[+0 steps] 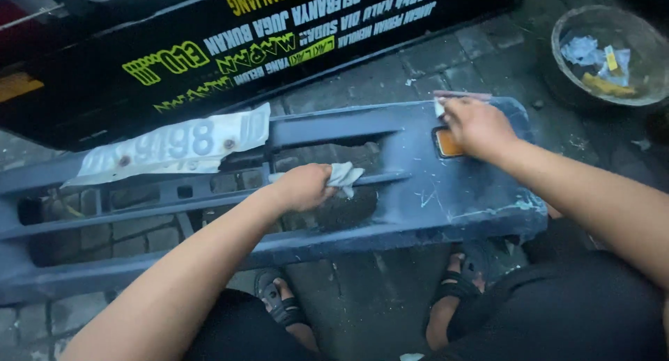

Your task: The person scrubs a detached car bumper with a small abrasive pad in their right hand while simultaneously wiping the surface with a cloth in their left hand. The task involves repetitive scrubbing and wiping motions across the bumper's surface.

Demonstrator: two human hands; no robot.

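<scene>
A dark blue-grey car bumper (362, 228) lies across the paved ground in front of me. My left hand (301, 187) is closed on a crumpled grey-white cloth (345, 175) and rests on a bar of the bumper's grille opening. My right hand (477, 126) presses flat on the bumper's right end, beside an orange lamp (446, 145), with a small sheet, maybe sandpaper (461, 95), under the fingertips. A worn white plate (174, 146) is fixed to the bumper's left part.
A black panel with yellow and white lettering (230, 47) stands behind the bumper. At the top right a round basin (566, 82) holds scraps of paper. My sandalled feet (279, 302) are beneath the bumper on brick paving (390, 75).
</scene>
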